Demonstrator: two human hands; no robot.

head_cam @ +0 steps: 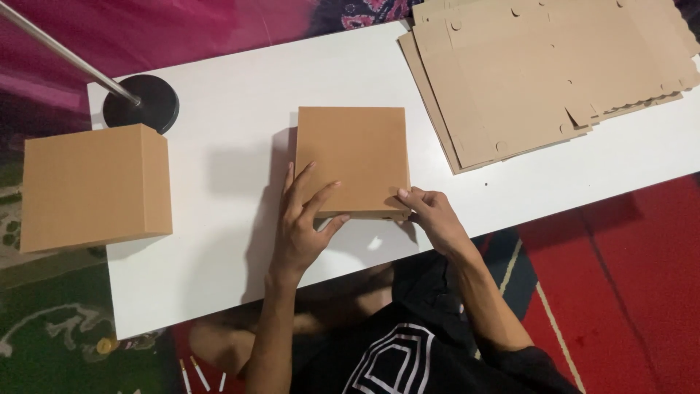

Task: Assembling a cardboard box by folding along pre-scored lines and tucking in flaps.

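Observation:
A flat, closed brown cardboard box [354, 153] lies in the middle of the white table [233, 80]. My left hand [302, 222] rests flat on its near-left corner, fingers spread, thumb under the front edge. At the near-right corner my right hand [430, 215] pinches the box's front edge with its fingertips. Both forearms reach in from the bottom of the view.
A stack of folded brown boxes [95, 186] stands at the table's left edge. Flat unfolded cardboard blanks [539, 66] lie piled at the back right. A black round lamp base [142, 102] with a metal rod sits at the back left. Red and green patterned floor surrounds the table.

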